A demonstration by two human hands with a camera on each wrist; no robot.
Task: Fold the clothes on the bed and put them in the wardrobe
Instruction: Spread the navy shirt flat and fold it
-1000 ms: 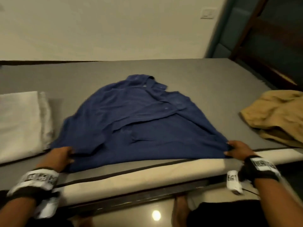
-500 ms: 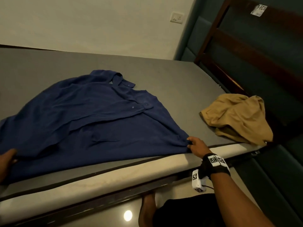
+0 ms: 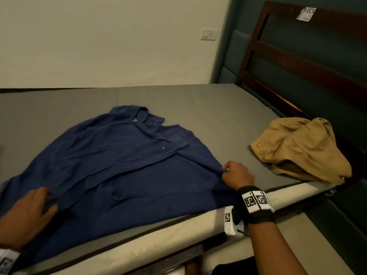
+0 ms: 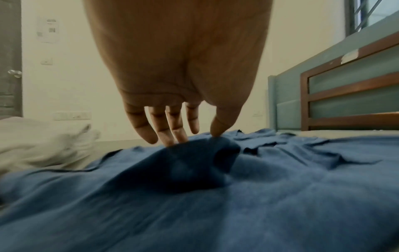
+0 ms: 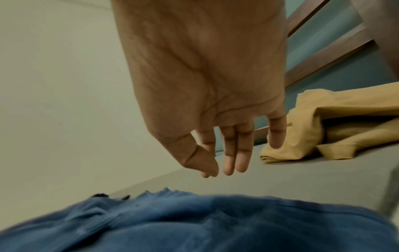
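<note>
Leaning over the near edge of the bed (image 3: 198,108), we have both hands down at the hem end of the blue shirt (image 3: 119,165), which lies spread, buttoned front up, on the grey mattress with its collar pointing toward the far wall.

Our left hand (image 3: 29,211) rests on the shirt's near left part. In the left wrist view its fingers (image 4: 142,126) are straight and slightly spread, their tips and the thumb touching a raised hump of blue cloth; we cannot tell whether any fabric is pinched there.

Our right hand (image 3: 236,176) sits at the shirt's right edge, just where the blue cloth meets bare mattress. In the head view the knuckles are bent over that edge; in the right wrist view the fingers (image 5: 241,153) hang straight and close together above the shirt, the thumb near the forefinger, with no cloth seen between them. Both wrists carry bands with black-and-white square markers.

Further right, well apart from the shirt, a tan garment (image 3: 297,149) lies crumpled near the mattress's right edge, close to the dark wooden headboard (image 3: 297,62).

To the left, a pale folded cloth (image 4: 43,143) shows in the left wrist view, beside the shirt. Farthest off, a white wall socket (image 3: 208,34) sits on the cream wall.
</note>
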